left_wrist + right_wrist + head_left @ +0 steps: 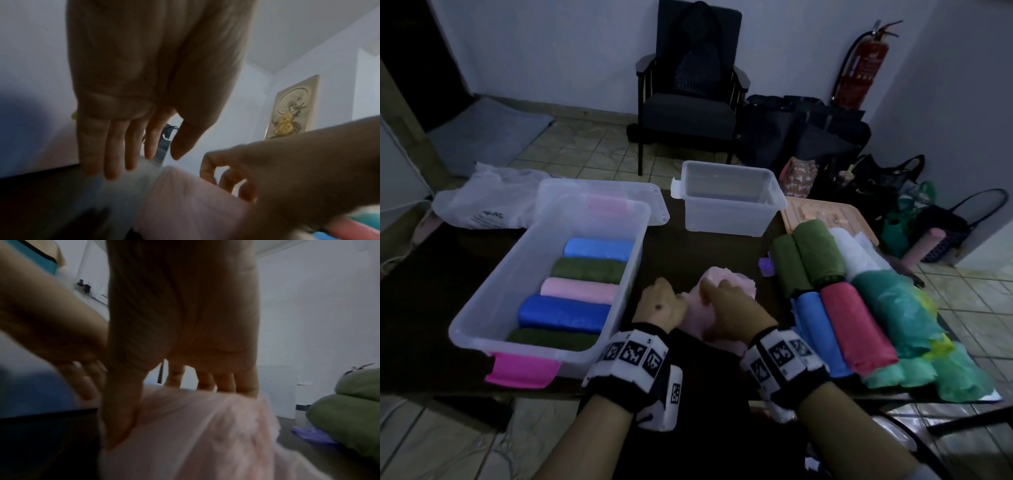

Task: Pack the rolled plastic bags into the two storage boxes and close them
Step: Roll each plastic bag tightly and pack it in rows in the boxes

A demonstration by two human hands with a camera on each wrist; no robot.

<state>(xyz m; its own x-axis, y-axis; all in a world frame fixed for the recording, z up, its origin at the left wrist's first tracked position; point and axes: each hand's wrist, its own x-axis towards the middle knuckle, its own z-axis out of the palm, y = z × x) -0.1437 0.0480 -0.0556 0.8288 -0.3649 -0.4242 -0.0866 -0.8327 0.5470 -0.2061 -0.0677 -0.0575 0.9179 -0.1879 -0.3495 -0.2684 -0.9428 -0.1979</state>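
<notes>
While five rolls lie crosswise in the larger storage box (482,301) at the table's (421,308) left edge, the smaller box (726,219) at the far edge holds none. At the near edge, left hand (661,305) rests straight-fingered beside the pale pink bag (702,308); right hand (726,308) curls over it, its long axis running near to far.

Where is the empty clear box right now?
In the head view the empty clear box stands at the table's far edge, right of the large box of rolled bags, beside a peach lid.
</notes>
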